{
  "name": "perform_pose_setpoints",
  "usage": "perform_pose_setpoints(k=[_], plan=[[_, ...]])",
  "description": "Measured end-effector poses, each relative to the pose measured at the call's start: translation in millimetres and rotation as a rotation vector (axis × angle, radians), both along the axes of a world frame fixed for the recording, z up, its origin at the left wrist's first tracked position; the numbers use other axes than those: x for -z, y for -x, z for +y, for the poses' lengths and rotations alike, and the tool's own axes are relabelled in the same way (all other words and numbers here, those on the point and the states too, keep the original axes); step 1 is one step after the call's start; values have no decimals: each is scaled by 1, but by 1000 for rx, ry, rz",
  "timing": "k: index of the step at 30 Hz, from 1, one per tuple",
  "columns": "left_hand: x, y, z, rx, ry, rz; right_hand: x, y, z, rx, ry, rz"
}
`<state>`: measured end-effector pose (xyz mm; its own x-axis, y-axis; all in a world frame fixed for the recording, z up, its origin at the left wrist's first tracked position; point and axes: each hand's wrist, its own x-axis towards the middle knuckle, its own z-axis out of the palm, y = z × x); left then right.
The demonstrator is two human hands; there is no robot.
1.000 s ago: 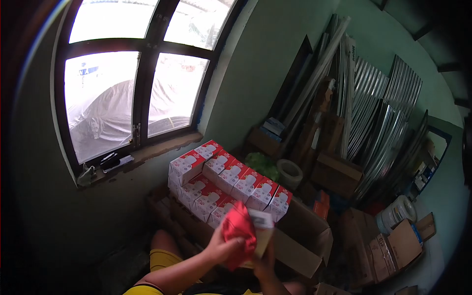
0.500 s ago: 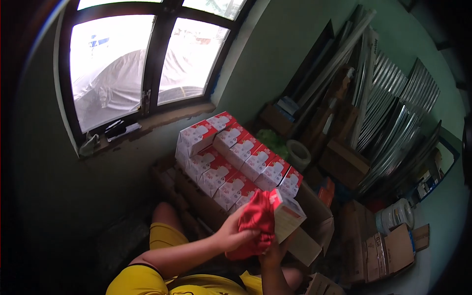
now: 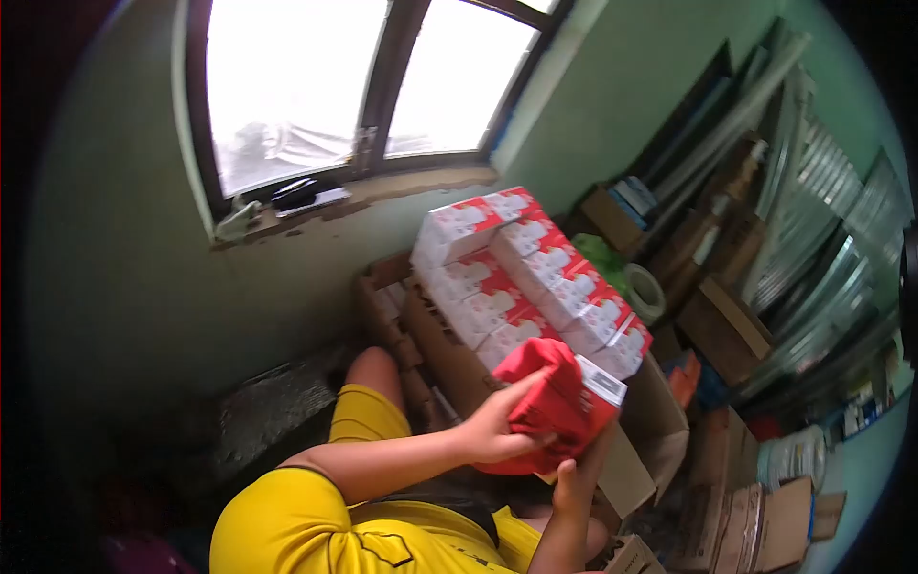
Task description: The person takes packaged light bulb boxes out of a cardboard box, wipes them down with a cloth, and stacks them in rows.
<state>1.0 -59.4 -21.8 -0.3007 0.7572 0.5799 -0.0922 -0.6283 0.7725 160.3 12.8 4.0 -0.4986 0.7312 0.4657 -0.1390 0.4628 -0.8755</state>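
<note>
A bunched red cloth (image 3: 545, 397) is in my left hand (image 3: 502, 426), whose fingers are closed round it. The cloth lies against a small red and white box (image 3: 602, 387) with a label on its end. My right hand (image 3: 579, 469) grips this box from below; part of its fingers is hidden behind the box and cloth. Just beyond my hands, similar red and white printed boxes (image 3: 550, 263) stand stacked in rows, with a lower row on the near side.
An open cardboard carton (image 3: 445, 335) stands under the stacked boxes, its flap (image 3: 626, 474) folded out at the right. A window (image 3: 287, 96) with a sill is behind on the left. Metal sheets and long profiles (image 3: 727, 163) lean on the right wall above more cardboard (image 3: 784, 517).
My view has shifted, so the scene sits further right and brighter. The box has turned in my right hand, now showing its labelled end. My left hand still holds the red cloth against it.
</note>
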Motion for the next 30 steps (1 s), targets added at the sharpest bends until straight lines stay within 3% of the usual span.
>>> perform_pose_setpoints(k=[1, 2, 4, 5, 6, 9, 10, 11, 13, 15, 18, 19, 21, 23, 25, 27, 30], plan=[[2, -6, 0, 10, -17, 5, 2, -1, -3, 48, -97, -35], [3, -9, 1, 24, -30, 40, 3, -3, -5, 133, 58, -33], [4, -17, -1, 197, -27, -25, 2, -2, -7, 68, 181, 211], [7, -15, 1, 175, -27, 114, 0, 1, -7, 34, 241, 335], [1, -14, 1, 193, -19, 57, -3, 4, -10, 132, 164, 333], [0, -3, 6, 164, -76, -74, 52, -19, -3, -43, 61, 265], [6, -5, 9, 264, -36, -318, 61, -26, -5, 21, 51, 165], [9, -2, 16, 205, -39, -304, 74, -28, -10, 1, 113, 130], [12, 3, 22, 195, -25, -356, 58, -23, -19, -90, 42, 177], [33, -12, 26, 323, 55, -452, 62, -29, -10, 18, 160, 193], [38, -22, 14, 342, 16, -226, 10, -1, -21, 52, 294, 378], [6, -22, -7, 263, 2, -215, 3, 4, -26, 68, 296, 390], [4, -12, -9, 151, -22, -192, 22, -10, -28, -1, 280, 143], [20, 3, -2, 155, 36, -385, 41, -10, -24, -137, 179, 56], [-4, 13, -12, 178, -7, -425, 31, 0, -32, -163, 121, 67], [14, 6, -3, 215, 19, -358, 26, -2, -29, -89, 197, 203], [-2, -21, -14, 165, 98, -45, 21, -10, -18, 27, 316, 404]])
